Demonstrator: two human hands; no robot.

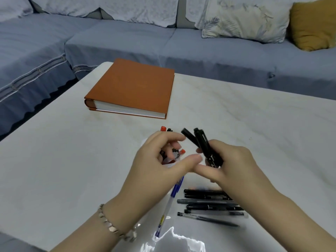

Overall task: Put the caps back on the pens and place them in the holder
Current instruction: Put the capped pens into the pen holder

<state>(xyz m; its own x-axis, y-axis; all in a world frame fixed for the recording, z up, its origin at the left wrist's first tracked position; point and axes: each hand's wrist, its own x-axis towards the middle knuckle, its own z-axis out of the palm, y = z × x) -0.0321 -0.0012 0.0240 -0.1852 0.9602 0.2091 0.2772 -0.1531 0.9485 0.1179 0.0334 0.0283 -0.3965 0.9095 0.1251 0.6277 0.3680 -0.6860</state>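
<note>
My right hand (231,160) grips two black pens (201,142) that cross and point up and away from me. My left hand (160,160) hovers just to their left, fingers curled and apart, its thumb touching my right index finger. Under and behind the left hand stand red- and black-topped pens (163,128) in what looks like a clear holder (170,164), mostly hidden by the hand. Several black pens (209,200) lie side by side on the table below my right wrist. A blue pen (169,204) lies slanted beside them.
An orange-brown album (132,88) lies on the white table (72,151) beyond the hands. A blue-covered sofa (127,39) with a patterned pillow (243,20) and a yellow cushion (312,26) wraps the far and left sides. Glare marks the near table edge.
</note>
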